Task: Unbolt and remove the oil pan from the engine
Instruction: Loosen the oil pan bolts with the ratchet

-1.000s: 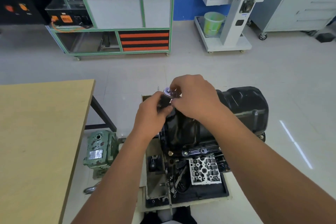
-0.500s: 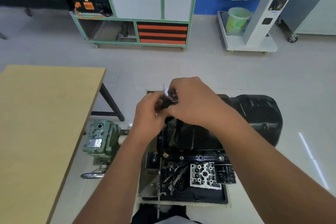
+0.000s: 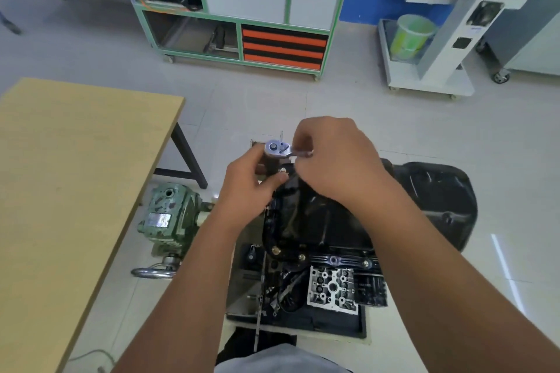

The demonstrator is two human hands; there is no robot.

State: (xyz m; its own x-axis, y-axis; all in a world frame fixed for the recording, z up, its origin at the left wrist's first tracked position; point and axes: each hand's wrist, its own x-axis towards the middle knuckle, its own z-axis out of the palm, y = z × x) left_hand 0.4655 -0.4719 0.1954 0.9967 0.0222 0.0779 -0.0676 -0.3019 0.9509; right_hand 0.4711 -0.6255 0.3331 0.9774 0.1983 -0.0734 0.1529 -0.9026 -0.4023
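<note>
The black oil pan (image 3: 309,215) sits on top of the upturned engine (image 3: 331,286) below me. A chrome ratchet wrench (image 3: 277,148) stands over the pan's far left corner, its head facing up. My right hand (image 3: 336,160) grips the ratchet's handle, which is mostly hidden under the fingers. My left hand (image 3: 248,185) holds the dark socket and extension under the ratchet head. Brass-coloured bolts (image 3: 275,250) show along the pan's near flange.
A wooden table (image 3: 69,191) fills the left side. A green gearbox (image 3: 169,218) sits on the floor between table and engine. Across the tiled floor stand a green-framed cabinet (image 3: 242,9) and a white machine stand (image 3: 430,39) with a green bucket.
The camera has shifted, so the scene sits further right and lower. The ratchet head is now uncovered and its handle points right under my right hand.
</note>
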